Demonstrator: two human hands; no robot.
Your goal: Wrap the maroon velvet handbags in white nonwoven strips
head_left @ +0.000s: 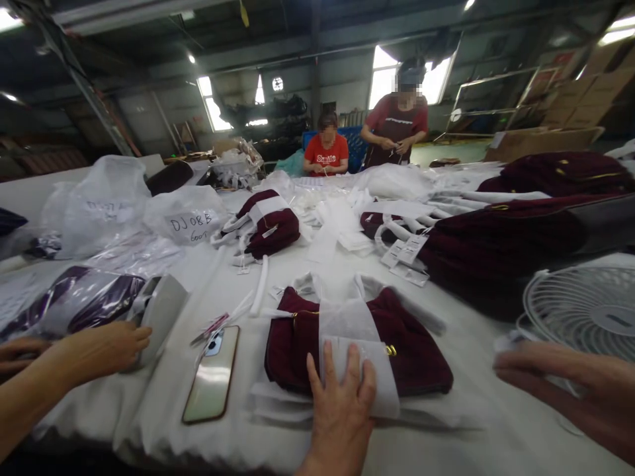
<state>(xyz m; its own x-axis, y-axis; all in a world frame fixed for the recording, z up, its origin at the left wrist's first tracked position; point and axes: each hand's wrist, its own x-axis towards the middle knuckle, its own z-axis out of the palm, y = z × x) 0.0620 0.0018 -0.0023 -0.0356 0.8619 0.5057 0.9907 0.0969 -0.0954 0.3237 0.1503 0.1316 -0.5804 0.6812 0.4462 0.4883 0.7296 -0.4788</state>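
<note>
My left hand (342, 396) lies flat with fingers spread on a white paper band (350, 320) wrapped around the middle of a maroon handbag (411, 350). The bag rests on white sheets, with gold-coloured hardware on its front and its handles wrapped in white at the far side. My right hand (560, 377) is off to the right, beside a white fan (590, 311). Its fingers are bent together and blurred, with a whitish bit at their tips that I cannot make out.
A phone (212, 377) and a pink-handled tool (213, 327) lie left of the bag. Further left, a co-worker's hand (112, 344) touches a grey tape dispenser (163, 317). More maroon bags (476, 244) are piled at right. Two people (325, 155) work across the table.
</note>
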